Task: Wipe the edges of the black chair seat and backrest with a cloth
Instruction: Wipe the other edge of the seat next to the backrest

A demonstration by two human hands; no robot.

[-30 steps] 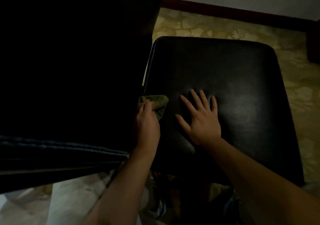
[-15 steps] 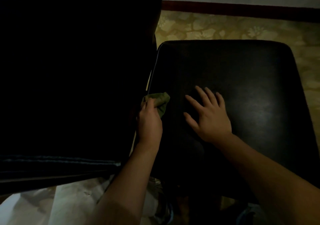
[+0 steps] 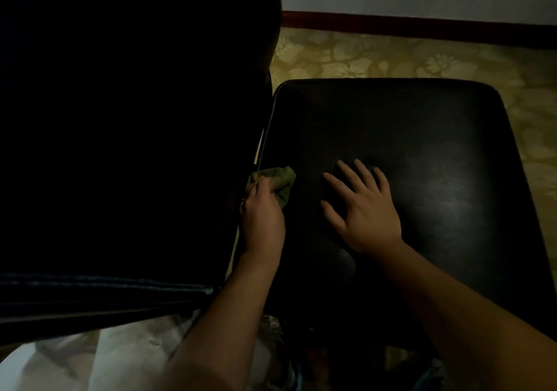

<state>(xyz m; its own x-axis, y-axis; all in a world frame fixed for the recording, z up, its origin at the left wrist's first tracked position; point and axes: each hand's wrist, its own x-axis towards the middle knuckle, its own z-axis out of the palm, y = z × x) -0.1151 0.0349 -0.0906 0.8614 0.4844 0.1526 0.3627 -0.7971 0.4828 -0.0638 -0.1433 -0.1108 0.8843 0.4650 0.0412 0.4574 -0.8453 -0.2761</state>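
Observation:
The black chair seat [image 3: 422, 137] fills the right half of the head view, and the black backrest [image 3: 135, 134] rises dark on the left. My left hand [image 3: 262, 219] grips a bunched green cloth [image 3: 278, 179] at the seat's left edge, in the gap where the seat meets the backrest. Flat on the seat's middle rests my right hand [image 3: 366, 210], with its fingers straight and spread.
A yellow floral-patterned floor [image 3: 391, 56] lies beyond the seat, ending at a dark red skirting board [image 3: 422, 27] under a pale wall. A pale sheet or paper [image 3: 90, 360] lies on the floor at lower left. The scene is dim.
My left hand and the cloth have slid a little farther along the seat's left edge, away from me. My right hand stays flat on the seat. The view has shifted slightly.

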